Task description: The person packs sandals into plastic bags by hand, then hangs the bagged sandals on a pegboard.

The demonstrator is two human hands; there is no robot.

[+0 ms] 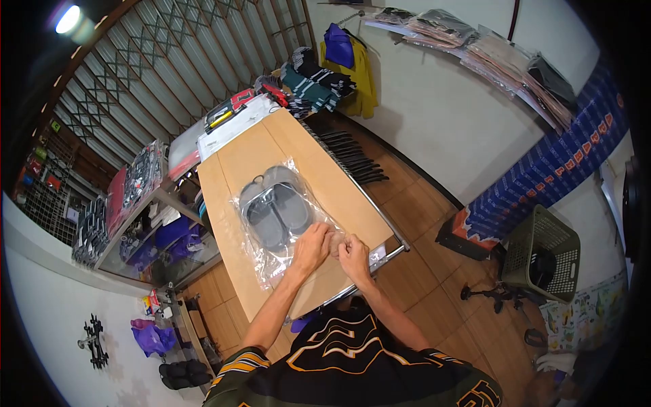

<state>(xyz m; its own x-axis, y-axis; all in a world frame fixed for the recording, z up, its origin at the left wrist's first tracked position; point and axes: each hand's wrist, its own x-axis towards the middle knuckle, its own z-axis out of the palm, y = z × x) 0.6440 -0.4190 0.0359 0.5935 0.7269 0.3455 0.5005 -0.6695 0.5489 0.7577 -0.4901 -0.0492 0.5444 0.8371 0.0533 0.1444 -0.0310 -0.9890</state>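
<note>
A pair of grey slip-on sandals lies side by side inside a clear plastic bag on the brown tabletop. The bag is wrinkled and reflects the light. At its near right edge, my left hand is closed, fingers pinching the plastic just below the sandals. Close beside it, my right hand also pinches the bag's edge, near the table's front right corner. The exact fold of plastic between the fingertips is too small to make out.
White packages lie at the table's far end, near folded clothes. A glass display case stands left. Black hangers hang along the right side. Stacked blue boxes and a green basket stand at right.
</note>
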